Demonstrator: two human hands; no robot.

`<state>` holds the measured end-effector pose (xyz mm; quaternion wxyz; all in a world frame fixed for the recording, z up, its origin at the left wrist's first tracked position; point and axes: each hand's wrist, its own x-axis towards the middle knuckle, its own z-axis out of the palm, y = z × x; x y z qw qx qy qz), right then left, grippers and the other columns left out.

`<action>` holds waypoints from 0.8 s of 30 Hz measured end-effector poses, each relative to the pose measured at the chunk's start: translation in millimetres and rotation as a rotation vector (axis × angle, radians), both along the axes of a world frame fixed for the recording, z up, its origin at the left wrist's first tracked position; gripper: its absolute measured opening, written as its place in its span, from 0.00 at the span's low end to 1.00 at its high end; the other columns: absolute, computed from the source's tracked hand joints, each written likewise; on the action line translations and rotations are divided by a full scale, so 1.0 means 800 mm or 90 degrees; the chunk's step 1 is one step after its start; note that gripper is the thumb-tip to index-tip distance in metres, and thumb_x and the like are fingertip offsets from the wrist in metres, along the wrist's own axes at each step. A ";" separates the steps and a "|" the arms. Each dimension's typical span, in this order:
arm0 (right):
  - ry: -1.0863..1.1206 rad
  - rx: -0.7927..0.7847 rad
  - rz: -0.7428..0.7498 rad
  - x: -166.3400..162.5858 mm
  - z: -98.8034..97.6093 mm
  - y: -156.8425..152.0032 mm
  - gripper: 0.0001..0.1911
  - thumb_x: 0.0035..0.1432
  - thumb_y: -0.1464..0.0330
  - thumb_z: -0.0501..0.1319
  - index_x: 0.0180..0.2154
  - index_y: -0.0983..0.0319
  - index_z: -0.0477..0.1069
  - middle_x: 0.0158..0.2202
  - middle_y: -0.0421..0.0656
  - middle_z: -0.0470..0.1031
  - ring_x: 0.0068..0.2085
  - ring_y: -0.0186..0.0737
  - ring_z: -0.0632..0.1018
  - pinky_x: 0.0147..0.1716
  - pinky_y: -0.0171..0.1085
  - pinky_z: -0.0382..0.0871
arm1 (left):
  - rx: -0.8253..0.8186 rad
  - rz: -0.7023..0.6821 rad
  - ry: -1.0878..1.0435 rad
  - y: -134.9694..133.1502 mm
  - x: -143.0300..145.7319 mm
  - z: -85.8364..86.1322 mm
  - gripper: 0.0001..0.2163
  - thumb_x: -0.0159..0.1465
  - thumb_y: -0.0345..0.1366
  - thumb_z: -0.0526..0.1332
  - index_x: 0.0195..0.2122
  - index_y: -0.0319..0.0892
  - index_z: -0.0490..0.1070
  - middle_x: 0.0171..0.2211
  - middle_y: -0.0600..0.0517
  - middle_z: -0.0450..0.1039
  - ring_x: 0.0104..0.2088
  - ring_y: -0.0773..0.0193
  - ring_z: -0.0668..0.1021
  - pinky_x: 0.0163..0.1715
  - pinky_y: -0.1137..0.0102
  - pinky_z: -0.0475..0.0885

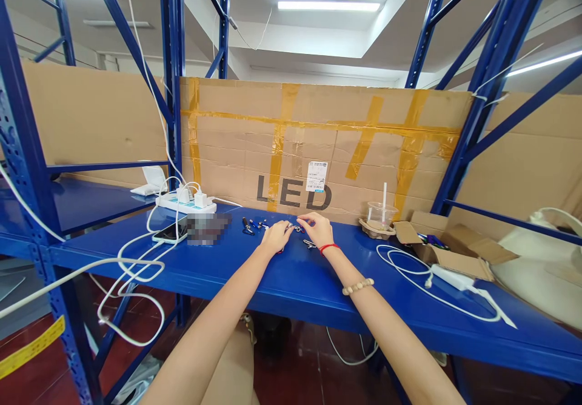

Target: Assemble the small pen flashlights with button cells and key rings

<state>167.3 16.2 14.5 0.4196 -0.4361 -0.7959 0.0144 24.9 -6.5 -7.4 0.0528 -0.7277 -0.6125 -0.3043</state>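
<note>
Both my hands reach out over a blue metal shelf [291,284]. My left hand [276,237] has its fingers curled round a small dark and red part that I cannot make out. My right hand [318,228] rests beside it, fingers bent down and pinching at small metal pieces [297,228]. A red string and a bead bracelet circle my right wrist. More small dark parts [249,225] lie scattered on the shelf just left of my hands.
A taped cardboard wall marked LED [291,193] stands behind. At left lie a white power strip [185,202], a phone [170,231] and looping white cables. At right stand a plastic cup with a straw [381,216], an open cardboard box [448,241] and a white charger [448,276].
</note>
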 end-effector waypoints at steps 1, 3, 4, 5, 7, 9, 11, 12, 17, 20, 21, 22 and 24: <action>0.002 0.012 0.015 -0.002 0.000 -0.001 0.13 0.54 0.60 0.53 0.34 0.57 0.73 0.36 0.38 0.74 0.32 0.33 0.73 0.33 0.30 0.64 | -0.001 0.000 -0.003 0.001 0.000 0.000 0.12 0.64 0.40 0.45 0.32 0.42 0.65 0.34 0.51 0.70 0.37 0.62 0.72 0.33 0.72 0.65; 0.001 0.027 0.040 -0.005 -0.002 -0.002 0.12 0.53 0.61 0.54 0.33 0.57 0.74 0.35 0.38 0.74 0.31 0.32 0.73 0.32 0.30 0.64 | -0.002 0.000 -0.009 0.001 0.000 -0.001 0.13 0.64 0.41 0.45 0.33 0.42 0.65 0.34 0.50 0.70 0.38 0.61 0.73 0.34 0.71 0.65; -0.003 0.030 0.049 -0.007 -0.003 -0.002 0.12 0.53 0.61 0.55 0.32 0.57 0.74 0.34 0.38 0.74 0.31 0.32 0.73 0.31 0.30 0.64 | -0.002 -0.001 -0.012 0.001 0.000 -0.001 0.13 0.64 0.40 0.44 0.34 0.42 0.66 0.35 0.50 0.70 0.38 0.61 0.73 0.34 0.71 0.65; -0.006 0.032 0.054 -0.008 -0.004 -0.002 0.11 0.53 0.61 0.55 0.32 0.57 0.74 0.34 0.38 0.74 0.30 0.32 0.73 0.31 0.30 0.64 | -0.003 -0.004 -0.015 0.000 0.000 -0.001 0.13 0.64 0.40 0.44 0.34 0.42 0.66 0.35 0.50 0.70 0.38 0.61 0.73 0.34 0.71 0.65; -0.011 0.034 0.059 -0.008 -0.006 -0.002 0.11 0.52 0.61 0.55 0.32 0.57 0.74 0.33 0.38 0.75 0.30 0.33 0.73 0.31 0.30 0.64 | -0.003 -0.013 -0.018 -0.001 0.001 0.000 0.13 0.64 0.40 0.44 0.36 0.42 0.66 0.36 0.50 0.70 0.39 0.61 0.73 0.35 0.71 0.65; -0.013 0.032 0.060 -0.007 -0.006 -0.001 0.11 0.52 0.61 0.55 0.31 0.57 0.74 0.33 0.38 0.75 0.31 0.33 0.73 0.31 0.31 0.64 | -0.003 -0.025 -0.019 -0.003 0.001 0.001 0.13 0.64 0.40 0.45 0.37 0.43 0.66 0.36 0.50 0.70 0.39 0.62 0.73 0.35 0.71 0.65; -0.015 0.027 0.060 -0.006 -0.006 0.000 0.11 0.52 0.61 0.55 0.31 0.57 0.74 0.34 0.38 0.75 0.31 0.33 0.73 0.31 0.31 0.64 | -0.006 -0.035 -0.020 -0.004 0.001 0.002 0.13 0.64 0.40 0.45 0.37 0.43 0.66 0.36 0.50 0.70 0.39 0.62 0.73 0.35 0.72 0.66; -0.015 0.024 0.061 -0.006 -0.006 0.000 0.11 0.52 0.61 0.55 0.31 0.57 0.74 0.33 0.38 0.75 0.31 0.33 0.73 0.32 0.31 0.64 | -0.007 -0.038 -0.020 -0.005 0.001 0.003 0.12 0.64 0.40 0.45 0.38 0.43 0.66 0.37 0.50 0.70 0.39 0.62 0.73 0.35 0.72 0.66; -0.017 0.008 0.077 -0.006 -0.007 0.002 0.11 0.51 0.60 0.56 0.30 0.57 0.75 0.33 0.39 0.74 0.30 0.33 0.73 0.30 0.31 0.64 | -0.009 -0.049 -0.017 -0.003 0.001 0.002 0.12 0.63 0.39 0.46 0.38 0.43 0.66 0.38 0.50 0.70 0.40 0.62 0.72 0.36 0.72 0.66; -0.019 0.002 0.091 -0.006 -0.009 0.004 0.12 0.51 0.60 0.56 0.28 0.58 0.74 0.34 0.39 0.74 0.29 0.32 0.72 0.28 0.30 0.64 | -0.007 -0.054 -0.014 -0.003 0.000 0.001 0.12 0.63 0.38 0.46 0.37 0.42 0.67 0.37 0.49 0.70 0.40 0.61 0.72 0.36 0.71 0.66; -0.019 0.002 0.095 -0.006 -0.009 0.004 0.12 0.51 0.59 0.56 0.28 0.58 0.74 0.34 0.39 0.73 0.29 0.31 0.72 0.28 0.30 0.64 | -0.007 -0.055 -0.014 -0.002 0.000 0.001 0.11 0.63 0.38 0.46 0.37 0.42 0.67 0.37 0.49 0.70 0.40 0.60 0.72 0.36 0.70 0.66; -0.019 0.000 0.100 -0.005 -0.010 0.005 0.12 0.50 0.59 0.56 0.29 0.58 0.74 0.34 0.39 0.73 0.28 0.31 0.72 0.28 0.30 0.64 | -0.006 -0.057 -0.015 -0.002 0.000 0.001 0.11 0.63 0.38 0.47 0.37 0.42 0.67 0.37 0.49 0.70 0.39 0.60 0.72 0.36 0.70 0.66; -0.017 -0.007 0.105 -0.005 -0.010 0.005 0.12 0.50 0.59 0.57 0.29 0.58 0.73 0.35 0.39 0.72 0.28 0.31 0.72 0.28 0.31 0.64 | -0.006 -0.058 -0.019 -0.001 0.000 0.001 0.11 0.63 0.38 0.47 0.37 0.42 0.67 0.36 0.49 0.70 0.39 0.61 0.72 0.36 0.70 0.66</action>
